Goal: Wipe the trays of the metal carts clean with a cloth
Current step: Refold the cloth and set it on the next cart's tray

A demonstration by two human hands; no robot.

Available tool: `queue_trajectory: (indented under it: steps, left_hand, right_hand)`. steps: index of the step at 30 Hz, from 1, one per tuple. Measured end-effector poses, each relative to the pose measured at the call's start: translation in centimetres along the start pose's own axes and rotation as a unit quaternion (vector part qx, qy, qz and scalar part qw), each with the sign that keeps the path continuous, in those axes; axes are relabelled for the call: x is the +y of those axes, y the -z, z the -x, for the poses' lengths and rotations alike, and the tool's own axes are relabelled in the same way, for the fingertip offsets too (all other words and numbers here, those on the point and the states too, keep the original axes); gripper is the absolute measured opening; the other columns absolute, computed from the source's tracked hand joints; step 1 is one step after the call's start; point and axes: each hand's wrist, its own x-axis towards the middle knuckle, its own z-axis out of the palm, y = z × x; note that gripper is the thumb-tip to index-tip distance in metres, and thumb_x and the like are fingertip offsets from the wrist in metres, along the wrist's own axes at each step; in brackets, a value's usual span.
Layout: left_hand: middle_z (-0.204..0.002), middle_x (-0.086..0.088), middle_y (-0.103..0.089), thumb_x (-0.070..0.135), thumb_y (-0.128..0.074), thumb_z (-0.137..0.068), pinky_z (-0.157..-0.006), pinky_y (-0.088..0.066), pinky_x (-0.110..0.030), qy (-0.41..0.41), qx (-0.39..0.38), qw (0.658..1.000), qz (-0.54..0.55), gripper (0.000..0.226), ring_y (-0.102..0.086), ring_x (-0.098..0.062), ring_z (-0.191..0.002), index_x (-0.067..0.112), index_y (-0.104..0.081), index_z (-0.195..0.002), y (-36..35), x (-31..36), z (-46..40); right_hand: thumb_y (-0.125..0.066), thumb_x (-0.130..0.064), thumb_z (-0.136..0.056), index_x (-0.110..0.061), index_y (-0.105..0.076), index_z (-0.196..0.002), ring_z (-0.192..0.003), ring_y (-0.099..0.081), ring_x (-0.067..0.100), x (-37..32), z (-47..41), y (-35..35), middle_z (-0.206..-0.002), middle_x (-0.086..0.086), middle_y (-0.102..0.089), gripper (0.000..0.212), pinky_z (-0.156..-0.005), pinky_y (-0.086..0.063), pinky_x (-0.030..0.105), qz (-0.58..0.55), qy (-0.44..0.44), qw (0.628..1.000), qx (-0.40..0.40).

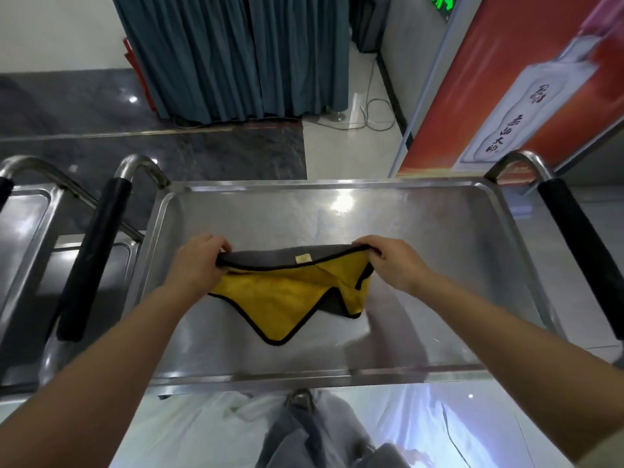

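Note:
A yellow and grey cloth (287, 295) with black edging hangs over the middle of the top tray (422, 231) of a metal cart. My left hand (199, 261) pinches the cloth's upper left corner. My right hand (395, 261) pinches its upper right corner. The top edge is stretched between both hands, grey side up, and the yellow side droops down to a point that touches the tray. The tray is shiny steel with a raised rim.
Black-padded handles stand at the cart's left (91, 261) and right (580, 255). A second metal cart (23, 228) is parked close on the left. Blue curtains (236, 55) and a red poster board (506, 89) stand beyond; cables lie on the floor.

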Motion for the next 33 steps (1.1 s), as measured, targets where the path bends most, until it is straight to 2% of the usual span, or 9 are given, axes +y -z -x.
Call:
queue_trajectory:
  steps: [3, 6, 9, 11, 14, 17, 20, 27, 33]
  left_hand:
    - [-0.094, -0.007, -0.058, 0.002, -0.068, -0.072, -0.067, -0.042, -0.037, 0.002, 0.005, 0.999, 0.043, 0.024, -0.055, -0.029, -0.087, 0.012, -0.063, -0.093, -0.4, 1.2, 1.2]
    - [-0.097, -0.001, -0.054, 0.008, -0.069, -0.073, -0.063, -0.027, -0.028, -0.015, -0.081, 0.995, 0.057, 0.027, -0.047, -0.018, -0.082, 0.023, -0.053, -0.089, -2.1, 1.9, 3.8]
    - [-0.083, 0.01, -0.057, 0.039, -0.077, -0.072, -0.063, -0.04, -0.028, -0.004, -0.251, 0.965, 0.071, 0.033, -0.053, -0.013, -0.074, 0.032, -0.046, -0.081, -4.2, 2.4, 6.8]
    - [-0.069, 0.012, -0.061, 0.07, -0.065, -0.069, -0.065, -0.049, -0.03, 0.046, -0.294, 0.953, 0.055, 0.044, -0.057, -0.008, -0.065, 0.028, -0.054, -0.076, -5.3, 2.4, 7.8]
    - [-0.069, 0.006, -0.062, 0.068, -0.052, -0.08, -0.066, -0.051, -0.033, 0.107, -0.153, 0.981, 0.048, 0.043, -0.062, -0.017, -0.069, 0.026, -0.056, -0.075, -6.2, 1.2, 7.2]
    - [-0.101, -0.01, -0.069, 0.044, -0.057, -0.09, -0.081, -0.05, -0.04, 0.181, -0.027, 0.976, 0.122, 0.034, -0.063, -0.032, -0.097, 0.015, -0.066, -0.106, -7.0, -0.7, 5.2]
    - [-0.118, -0.014, -0.065, 0.034, -0.06, -0.091, -0.094, -0.047, -0.043, 0.178, -0.047, 0.976, 0.117, 0.037, -0.058, -0.035, -0.109, 0.01, -0.064, -0.119, -8.2, -1.7, 3.2]
    - [-0.085, -0.008, -0.065, 0.033, -0.065, -0.087, -0.075, -0.051, -0.04, 0.17, -0.17, 0.963, 0.119, 0.017, -0.06, -0.026, -0.079, 0.022, -0.057, -0.077, -9.8, -2.3, 2.8]
    - [-0.069, 0.002, -0.054, 0.017, -0.068, -0.087, -0.058, -0.034, -0.027, 0.15, -0.061, 0.961, 0.225, 0.027, -0.051, -0.017, -0.069, 0.026, -0.05, -0.068, -5.7, -3.4, 1.9]
  right_hand:
    - [-0.045, -0.014, -0.096, -0.031, -0.067, -0.108, -0.081, -0.059, 0.009, 0.1, 0.1, 1.4, -0.094, -0.012, -0.065, 0.03, -0.072, -0.047, 0.024, -0.02, 0.008, 1.0, 0.0]
    - [-0.05, -0.015, -0.09, -0.033, -0.069, -0.096, -0.069, -0.062, 0.01, 1.5, 1.5, 0.9, -0.084, -0.01, -0.067, 0.026, -0.06, -0.044, 0.021, 0.048, 0.014, 0.997, -0.058]
    - [-0.054, -0.016, -0.086, -0.031, -0.072, -0.098, -0.089, -0.063, 0.017, 4.1, 3.0, -1.2, -0.094, -0.011, -0.069, 0.027, -0.069, -0.043, 0.021, 0.146, 0.013, 0.98, -0.136]
    - [-0.053, -0.022, -0.086, -0.027, -0.074, -0.096, -0.093, -0.063, 0.017, 5.7, 3.5, -2.4, -0.101, -0.008, -0.07, 0.024, -0.072, -0.045, 0.023, 0.154, -0.03, 0.972, -0.173]
    - [-0.05, -0.032, -0.087, -0.021, -0.069, -0.087, -0.082, -0.063, 0.02, 6.5, 3.1, -3.6, -0.088, 0.0, -0.07, 0.022, -0.06, -0.041, 0.026, 0.121, -0.08, 0.982, -0.117]
    - [-0.052, -0.032, -0.092, -0.024, -0.065, -0.105, -0.092, -0.063, 0.018, 5.8, 1.3, -4.6, -0.104, -0.004, -0.067, 0.02, -0.067, -0.04, 0.026, 0.054, -0.105, 0.993, -0.002]
    - [-0.056, -0.033, -0.093, -0.021, -0.058, -0.127, -0.106, -0.059, 0.023, 4.7, -1.3, -5.7, -0.121, 0.003, -0.061, 0.036, -0.084, -0.047, 0.032, 0.062, -0.127, 0.99, 0.029]
    - [-0.053, -0.027, -0.095, -0.019, -0.064, -0.116, -0.098, -0.058, 0.028, 4.1, -3.3, -7.1, -0.117, 0.009, -0.056, 0.024, -0.086, -0.05, 0.038, 0.157, -0.154, 0.975, 0.019]
    - [-0.045, -0.011, -0.098, -0.015, -0.067, -0.117, -0.099, -0.061, 0.029, 4.2, -3.2, -3.5, -0.117, 0.011, -0.063, 0.03, -0.077, -0.04, 0.026, 0.111, -0.104, 0.986, 0.073]
